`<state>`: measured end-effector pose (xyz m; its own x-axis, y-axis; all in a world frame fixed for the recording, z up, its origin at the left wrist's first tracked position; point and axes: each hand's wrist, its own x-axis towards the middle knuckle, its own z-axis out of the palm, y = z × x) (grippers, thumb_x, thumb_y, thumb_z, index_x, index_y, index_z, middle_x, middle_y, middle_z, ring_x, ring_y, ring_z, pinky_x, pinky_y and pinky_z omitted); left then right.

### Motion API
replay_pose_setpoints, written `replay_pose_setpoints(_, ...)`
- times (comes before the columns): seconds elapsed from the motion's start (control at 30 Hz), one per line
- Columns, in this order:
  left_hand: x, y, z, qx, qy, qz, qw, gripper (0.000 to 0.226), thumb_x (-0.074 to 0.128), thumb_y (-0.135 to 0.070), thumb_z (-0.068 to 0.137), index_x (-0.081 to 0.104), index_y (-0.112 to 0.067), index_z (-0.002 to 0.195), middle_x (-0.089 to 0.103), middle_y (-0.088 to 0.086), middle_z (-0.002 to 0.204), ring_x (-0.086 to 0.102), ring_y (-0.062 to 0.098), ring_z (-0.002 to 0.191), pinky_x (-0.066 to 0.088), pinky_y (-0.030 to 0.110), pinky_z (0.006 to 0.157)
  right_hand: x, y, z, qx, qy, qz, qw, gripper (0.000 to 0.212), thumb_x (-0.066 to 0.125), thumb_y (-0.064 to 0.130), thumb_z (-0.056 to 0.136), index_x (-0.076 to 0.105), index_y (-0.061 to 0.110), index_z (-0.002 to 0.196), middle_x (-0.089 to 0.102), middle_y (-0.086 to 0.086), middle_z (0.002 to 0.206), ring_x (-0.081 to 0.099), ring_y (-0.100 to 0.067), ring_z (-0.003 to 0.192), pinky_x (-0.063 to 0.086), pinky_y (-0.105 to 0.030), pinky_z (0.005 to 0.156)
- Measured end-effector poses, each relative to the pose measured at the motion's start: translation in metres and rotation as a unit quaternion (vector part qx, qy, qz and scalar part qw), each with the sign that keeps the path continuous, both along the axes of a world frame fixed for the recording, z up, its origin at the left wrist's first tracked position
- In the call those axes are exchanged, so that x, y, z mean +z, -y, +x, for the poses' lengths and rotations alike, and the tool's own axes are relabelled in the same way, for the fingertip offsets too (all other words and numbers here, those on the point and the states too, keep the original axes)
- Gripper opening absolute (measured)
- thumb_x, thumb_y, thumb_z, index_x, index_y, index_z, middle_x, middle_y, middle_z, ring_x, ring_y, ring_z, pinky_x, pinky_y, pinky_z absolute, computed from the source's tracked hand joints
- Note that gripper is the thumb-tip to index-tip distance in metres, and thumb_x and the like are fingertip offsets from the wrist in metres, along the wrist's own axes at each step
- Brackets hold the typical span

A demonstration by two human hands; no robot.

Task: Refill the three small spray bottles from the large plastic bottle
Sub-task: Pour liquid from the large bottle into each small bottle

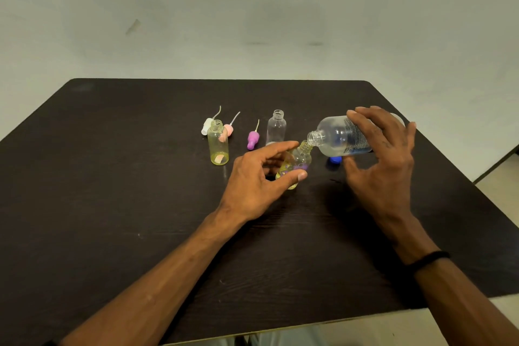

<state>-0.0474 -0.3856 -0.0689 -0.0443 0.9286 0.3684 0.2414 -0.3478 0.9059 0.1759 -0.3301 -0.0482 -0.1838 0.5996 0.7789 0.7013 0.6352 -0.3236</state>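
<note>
Left hand (252, 177) grip round tilted small bottle (297, 161), right hand (384, 160) grip round large bottle (339, 136), mid-table (112, 177).

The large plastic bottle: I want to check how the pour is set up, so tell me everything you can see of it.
The large plastic bottle is clear, with a ribbed screw neck and a printed label partly hidden by fingers. Its cap is off. The right hand grips its body and holds it above the table, tipped nearly level, mouth pointing left and slightly down. The mouth meets the open neck of the small yellowish bottle that the left hand holds tilted. Its liquid level cannot be told.
</note>
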Motion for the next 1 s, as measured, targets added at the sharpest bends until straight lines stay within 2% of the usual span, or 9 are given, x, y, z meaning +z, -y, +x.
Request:
replay_pose_setpoints(0.27,0.0,0.0006,-0.0007,0.001,-0.008,0.004,1.0,0.056,0.088,-0.021,0.084,0.069,-0.02,0.136,0.078,-0.005,0.113,0.074,0.008,0.105,0.056,0.016,0.091,-0.0009,-0.0006,0.0008,0.005,0.001,0.003,1.0,0.079,0.079,-0.006,0.073,0.058,0.016,0.145,0.054,-0.008,0.149,0.043,-0.027,0.147,0.006,-0.075,0.123)
replay_pose_setpoints(0.77,-0.0033,-0.001,-0.0017,-0.003,-0.007,-0.006,1.0,0.057,0.088,-0.025,0.084,0.068,-0.022,0.137,0.078,-0.004,0.114,0.074,0.012,0.107,0.061,0.03,0.096,-0.0016,-0.0008,0.001,0.006,0.0,0.007,1.0,0.082,0.08,-0.008,0.072,0.057,0.019,0.146,0.054,-0.007,0.149,0.043,-0.026,0.147,0.006,-0.075,0.123)
replay_pose_setpoints(1.0,-0.0025,-0.0004,-0.0007,0.0,-0.006,-0.002,1.0,0.057,0.088,-0.025,0.084,0.068,-0.022,0.137,0.077,-0.006,0.113,0.074,0.01,0.106,0.059,0.025,0.096,-0.0024,-0.001,0.0014,0.007,0.0,0.008,1.0,0.079,0.079,-0.005,0.073,0.058,0.018,0.146,0.054,-0.007,0.149,0.043,-0.027,0.147,0.007,-0.076,0.122)
